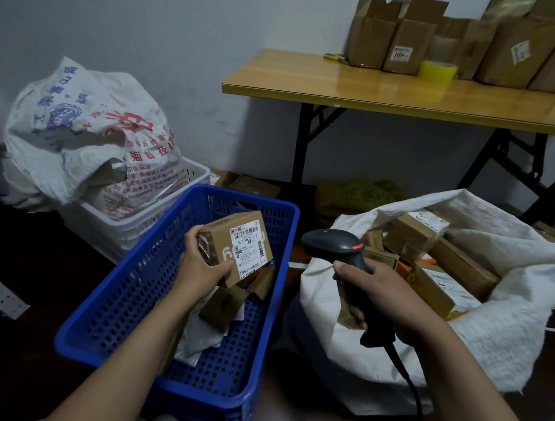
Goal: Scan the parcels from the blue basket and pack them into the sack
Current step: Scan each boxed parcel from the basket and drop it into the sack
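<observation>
- Cardboard parcel [236, 246] is sitting in the left hand [200, 264], raised above the blue basket [123, 299]; the left fingers [194, 235] are curling over its far short end while the thumb is pressing the near edge.
- Its long axis is running away from those fingers toward the upper right, and the white barcode label is facing up.
- Just right of the parcel, and apart from it, the scanner [335, 244] is being gripped by the right hand [371, 294], the right fingers [346, 270] wrapping round the handle.
- Judging from this, the scan is coming next, so the right hand is needing only a short swing left to bring the scanner head onto the label.
- Beyond the right fingers the white sack [503, 331] is lying open on the floor, already holding several boxes [441, 287].
- Under the left fingers a few more parcels [224, 306] are lying in the basket.
- Farther back, a desk [370, 93] is carrying flattened cartons and a tape roll [438, 71].
</observation>
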